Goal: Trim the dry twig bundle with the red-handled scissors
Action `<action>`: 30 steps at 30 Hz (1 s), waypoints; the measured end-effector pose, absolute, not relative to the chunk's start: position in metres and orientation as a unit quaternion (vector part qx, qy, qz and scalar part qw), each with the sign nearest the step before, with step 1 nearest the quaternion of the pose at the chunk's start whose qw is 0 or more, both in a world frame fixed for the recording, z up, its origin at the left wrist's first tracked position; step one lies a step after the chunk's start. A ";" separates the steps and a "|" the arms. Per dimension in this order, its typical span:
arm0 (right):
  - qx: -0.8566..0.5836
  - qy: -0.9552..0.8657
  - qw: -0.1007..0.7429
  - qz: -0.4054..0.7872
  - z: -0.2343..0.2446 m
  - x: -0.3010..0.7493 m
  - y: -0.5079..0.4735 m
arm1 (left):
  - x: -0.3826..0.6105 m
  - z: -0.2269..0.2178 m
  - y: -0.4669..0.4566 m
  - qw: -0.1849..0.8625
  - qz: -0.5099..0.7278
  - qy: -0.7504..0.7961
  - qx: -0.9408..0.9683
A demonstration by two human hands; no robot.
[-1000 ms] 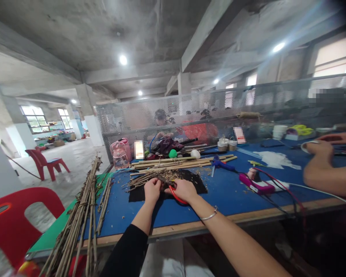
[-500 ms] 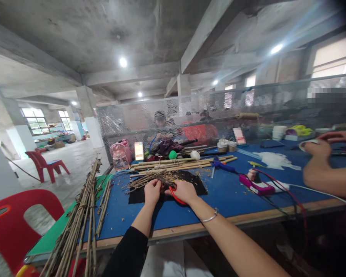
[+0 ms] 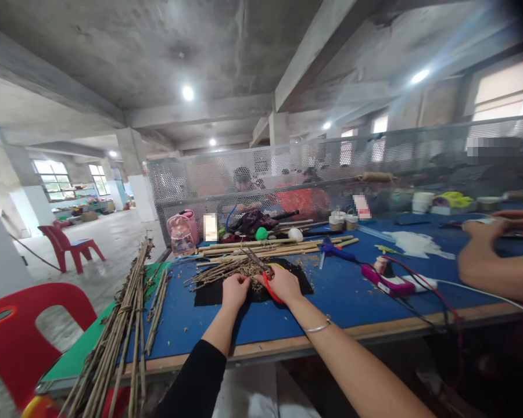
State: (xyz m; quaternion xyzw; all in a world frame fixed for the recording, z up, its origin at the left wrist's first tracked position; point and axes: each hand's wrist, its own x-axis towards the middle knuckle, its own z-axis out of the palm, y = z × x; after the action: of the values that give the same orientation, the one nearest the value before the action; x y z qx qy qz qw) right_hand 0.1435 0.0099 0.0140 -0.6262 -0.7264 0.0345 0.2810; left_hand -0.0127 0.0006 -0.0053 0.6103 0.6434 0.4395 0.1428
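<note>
My left hand (image 3: pixel 234 289) is closed on a short dry twig (image 3: pixel 244 273) over a black cloth (image 3: pixel 296 278) on the blue table (image 3: pixel 340 296). Beside it, my right hand (image 3: pixel 283 283) grips red-handled scissors (image 3: pixel 269 282), their blades pointing up and left toward the twig. A pile of cut twigs (image 3: pixel 218 270) lies on the cloth just beyond both hands.
A bundle of long dry stalks (image 3: pixel 126 325) leans on the table's left end, near a red chair (image 3: pixel 21 342). Bamboo sticks (image 3: pixel 265 248), a blue glue gun (image 3: pixel 335 249), a pink device with cables (image 3: pixel 387 283) and a co-worker's arm (image 3: pixel 492 261) lie right. People sit behind a mesh screen (image 3: pixel 287 174).
Both my hands have shifted a little to the right and farther onto the cloth, and the scissors' blades have lifted. The co-worker's hand at the right has moved.
</note>
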 end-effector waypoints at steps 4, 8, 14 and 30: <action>-0.629 -0.726 0.273 0.044 0.016 0.144 0.009 | -0.013 0.000 0.002 0.139 0.435 0.625 0.633; -0.641 -0.710 0.285 0.061 0.017 0.145 0.010 | -0.037 0.016 0.011 0.092 0.460 0.634 0.615; -0.650 -0.694 0.302 0.073 0.016 0.147 0.012 | -0.098 0.035 0.025 -0.049 0.258 0.764 0.590; -0.645 -0.692 0.313 0.081 0.013 0.147 0.014 | -0.116 0.044 0.018 -0.084 0.254 0.710 0.652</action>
State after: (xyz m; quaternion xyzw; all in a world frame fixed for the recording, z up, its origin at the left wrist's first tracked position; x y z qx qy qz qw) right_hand 0.1471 0.0141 0.0134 -0.6449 -0.6923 0.0812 0.3133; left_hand -0.1160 0.0181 0.0439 0.6516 0.7100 0.2536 -0.0839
